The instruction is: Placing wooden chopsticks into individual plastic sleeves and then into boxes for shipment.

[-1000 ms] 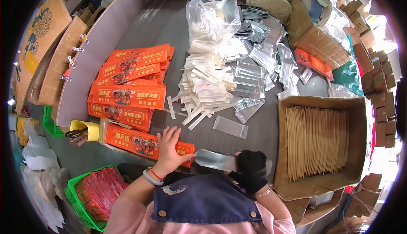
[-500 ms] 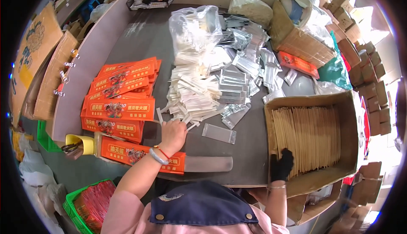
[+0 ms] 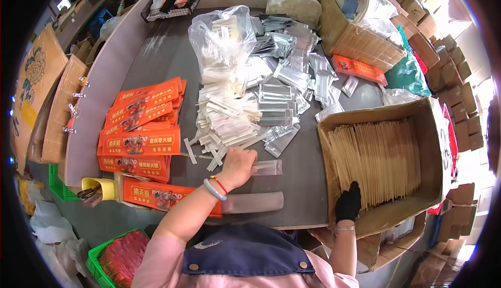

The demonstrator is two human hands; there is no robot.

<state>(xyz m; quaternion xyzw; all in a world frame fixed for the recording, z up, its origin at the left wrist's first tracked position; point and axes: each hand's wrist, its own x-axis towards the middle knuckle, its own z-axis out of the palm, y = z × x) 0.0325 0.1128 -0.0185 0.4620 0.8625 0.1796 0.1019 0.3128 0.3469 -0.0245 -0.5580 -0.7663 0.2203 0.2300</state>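
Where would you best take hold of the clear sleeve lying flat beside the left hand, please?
Probably by the free right end of the clear sleeve, from above: it lies flat on the grey table, and the left hand covers its left end.

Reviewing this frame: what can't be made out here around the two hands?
- Left hand: its own back hides the fingertips on the clear sleeve; grip unclear.
- Right hand, black-gloved, in the cardboard box: sticks too fine to tell any held.
- Orange packet: forearm covers its right end.

Glossy clear plastic sleeve (image 3: pixel 265 168) on matt grey tabletop (image 3: pixel 167 58); right of it, rough cardboard box (image 3: pixel 436 147) holding pale wooden sticks (image 3: pixel 381 157); black cloth glove (image 3: pixel 348 203).
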